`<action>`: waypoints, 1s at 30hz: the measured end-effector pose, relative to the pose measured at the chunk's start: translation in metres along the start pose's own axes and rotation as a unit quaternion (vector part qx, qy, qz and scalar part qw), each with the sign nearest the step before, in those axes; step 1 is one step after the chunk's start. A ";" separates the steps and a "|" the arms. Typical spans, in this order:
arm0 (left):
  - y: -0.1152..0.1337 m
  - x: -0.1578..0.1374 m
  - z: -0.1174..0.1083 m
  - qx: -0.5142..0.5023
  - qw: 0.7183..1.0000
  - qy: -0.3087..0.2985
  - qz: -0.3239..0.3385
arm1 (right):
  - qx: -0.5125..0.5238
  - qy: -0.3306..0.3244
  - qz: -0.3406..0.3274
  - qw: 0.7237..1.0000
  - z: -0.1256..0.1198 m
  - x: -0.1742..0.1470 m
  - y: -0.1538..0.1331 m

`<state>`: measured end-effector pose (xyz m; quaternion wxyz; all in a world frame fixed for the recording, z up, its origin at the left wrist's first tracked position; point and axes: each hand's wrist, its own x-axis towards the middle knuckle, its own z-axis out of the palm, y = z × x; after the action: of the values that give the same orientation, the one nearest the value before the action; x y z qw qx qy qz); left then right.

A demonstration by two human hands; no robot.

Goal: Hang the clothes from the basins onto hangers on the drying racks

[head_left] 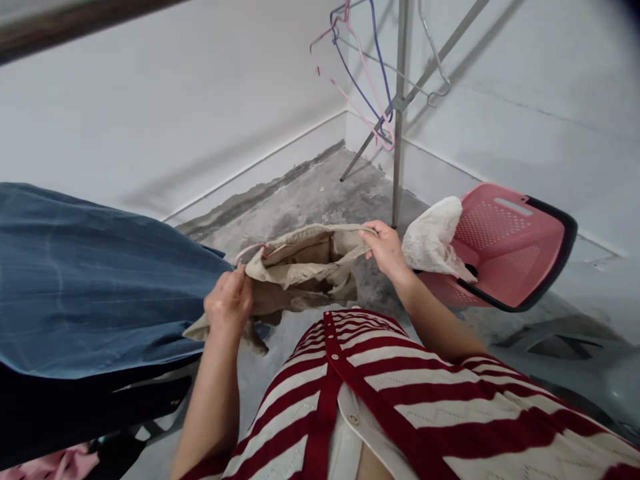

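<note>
A beige cloth garment (310, 267) is stretched between my two hands, its wide opening facing up towards me. My left hand (229, 300) is closed on the left end of it. Beside that hand a curved piece of a pink hanger (250, 251) shows, running to the garment's opening; whether the fingers also hold it is hidden. My right hand (385, 248) pinches the upper edge at the right end, thumb and fingers together. The garment's lower part hangs down in loose folds.
A blue cloth (90, 280) hangs at the left above dark fabric. On the right, a pink basket (500, 247) with a black rim has a white lace cloth (435, 233) over its side. Pink and purple hangers (373, 73) hang by a metal rack (400, 120) in the corner.
</note>
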<state>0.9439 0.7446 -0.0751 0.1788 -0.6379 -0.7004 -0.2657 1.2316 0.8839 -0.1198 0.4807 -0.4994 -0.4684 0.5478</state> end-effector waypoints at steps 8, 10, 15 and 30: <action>0.028 -0.025 0.048 -0.225 0.969 0.001 -0.099 | -0.240 -0.279 -0.183 0.911 0.038 -0.063 0.004; 0.021 -0.026 0.047 -0.269 0.951 0.030 -0.146 | -0.256 -0.367 -0.226 0.865 0.027 -0.066 -0.005; 0.002 -0.017 0.023 -0.307 0.928 0.086 -0.194 | -0.202 -0.091 -0.302 0.927 -0.022 -0.033 -0.035; 0.001 0.000 -0.009 -0.347 0.929 0.036 -0.119 | -0.307 -0.091 -0.297 0.900 -0.063 0.006 -0.044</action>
<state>0.9438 0.7397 -0.0679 -0.0617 -0.5619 -0.6284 -0.5344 1.2972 0.8967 -0.0802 0.3993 -0.4084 -0.7813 0.2517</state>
